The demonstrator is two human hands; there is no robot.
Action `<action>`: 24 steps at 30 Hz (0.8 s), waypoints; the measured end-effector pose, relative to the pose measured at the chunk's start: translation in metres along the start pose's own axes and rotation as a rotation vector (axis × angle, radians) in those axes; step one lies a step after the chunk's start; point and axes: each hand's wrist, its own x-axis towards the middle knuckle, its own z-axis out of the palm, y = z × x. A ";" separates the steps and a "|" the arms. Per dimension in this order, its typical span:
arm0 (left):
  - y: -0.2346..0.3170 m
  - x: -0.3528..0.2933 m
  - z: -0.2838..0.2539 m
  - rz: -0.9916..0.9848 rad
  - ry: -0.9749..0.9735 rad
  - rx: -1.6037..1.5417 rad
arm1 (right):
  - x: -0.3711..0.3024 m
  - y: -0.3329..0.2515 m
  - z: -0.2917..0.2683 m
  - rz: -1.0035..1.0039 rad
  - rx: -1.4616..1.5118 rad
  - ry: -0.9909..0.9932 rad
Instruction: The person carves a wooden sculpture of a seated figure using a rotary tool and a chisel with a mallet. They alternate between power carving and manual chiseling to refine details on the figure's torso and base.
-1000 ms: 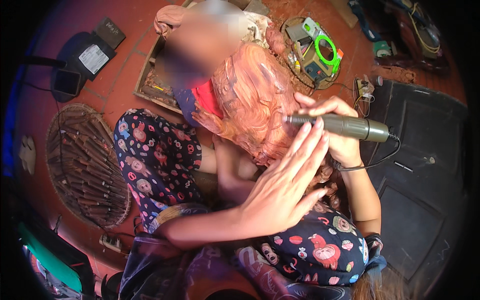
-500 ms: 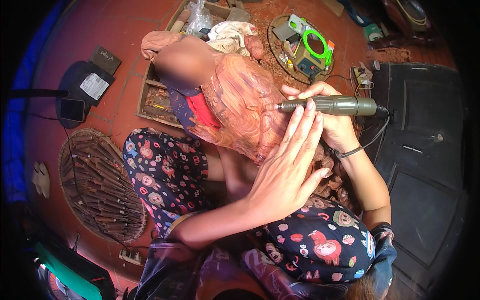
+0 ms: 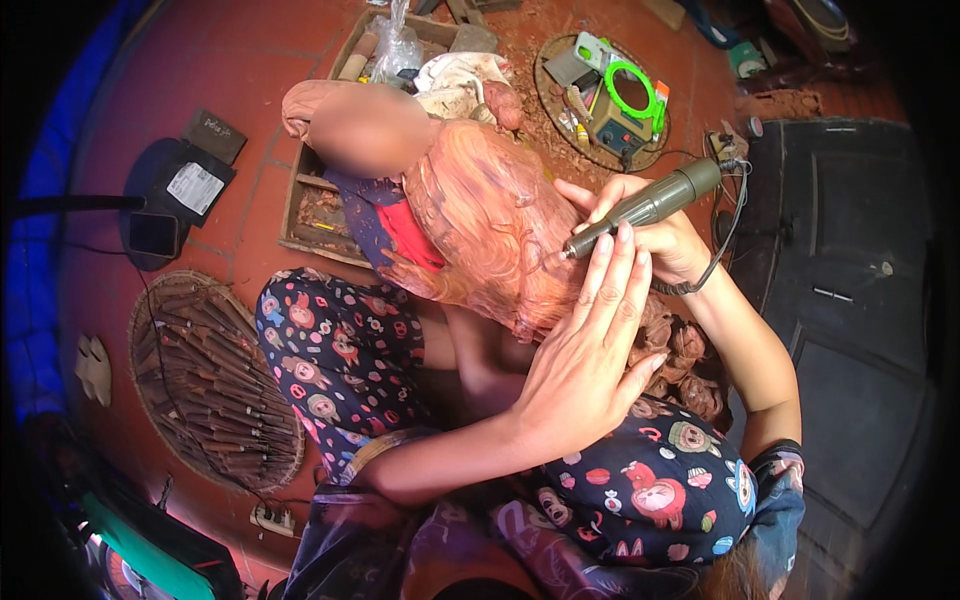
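A reddish-brown wood carving (image 3: pixel 490 215), with flowing cut lines and a rounded upper end, leans in front of my legs. My right hand (image 3: pixel 678 248) is closed around an olive-green rotary carving tool (image 3: pixel 665 195), its cord looping down by the wrist. The tool's thin tip sits at the carving's right side; whether it touches the wood I cannot tell. My left hand (image 3: pixel 580 365) has its fingers stretched out and close together, the fingertips beside the tool's front end. Its palm side is hidden.
An oval basket (image 3: pixel 140 345) of wooden-handled chisels lies at left, near a phone (image 3: pixel 155 235). A wooden crate (image 3: pixel 290 235) stands behind the carving. Far right, a round tray (image 3: pixel 545 85) bears a control box and green ring; a black cabinet (image 3: pixel 850 250) lies alongside.
The rotary tool has tilted, its rear end rising and its tip dropping lower on the carving. My right hand turned with it. The whole view has shifted slightly.
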 end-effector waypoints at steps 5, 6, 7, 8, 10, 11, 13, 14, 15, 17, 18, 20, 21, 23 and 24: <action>-0.003 0.017 -0.005 -0.024 0.094 0.081 | 0.017 0.003 0.001 0.013 0.176 0.050; -0.002 0.019 -0.006 -0.044 0.089 0.105 | 0.018 0.005 -0.002 0.006 0.159 0.029; 0.000 0.021 -0.007 -0.064 0.084 0.129 | 0.017 0.009 -0.007 -0.001 0.143 0.007; 0.005 0.017 -0.007 -0.049 0.062 0.138 | 0.014 0.010 -0.013 -0.011 0.107 -0.063; 0.007 0.011 -0.002 -0.030 0.042 0.060 | 0.012 0.006 -0.012 -0.045 0.052 -0.169; 0.006 0.010 -0.002 -0.017 0.039 0.026 | 0.014 0.003 -0.011 -0.032 0.076 -0.127; 0.002 0.019 -0.006 -0.026 0.085 0.085 | 0.016 0.006 -0.007 -0.002 0.134 -0.036; 0.000 0.023 -0.009 -0.030 0.107 0.114 | 0.021 0.008 -0.006 -0.021 0.159 -0.006; -0.001 0.027 -0.012 -0.033 0.119 0.103 | 0.022 0.003 -0.001 -0.010 0.204 0.042; 0.001 0.022 -0.008 -0.041 0.077 0.105 | 0.016 0.012 -0.013 0.015 0.185 -0.014; 0.003 0.018 -0.006 -0.035 0.063 0.088 | 0.014 0.014 -0.016 0.002 0.152 -0.064; 0.005 0.012 -0.003 -0.023 0.035 0.054 | 0.015 0.012 -0.021 -0.017 0.136 -0.118; 0.005 0.014 -0.004 -0.025 0.051 0.079 | 0.016 0.013 -0.023 -0.026 0.131 -0.146; 0.001 0.025 -0.009 -0.028 0.083 0.129 | 0.023 0.018 -0.019 -0.026 0.187 -0.057; -0.001 0.031 -0.010 -0.049 0.106 0.104 | 0.027 0.016 -0.015 -0.025 0.203 -0.014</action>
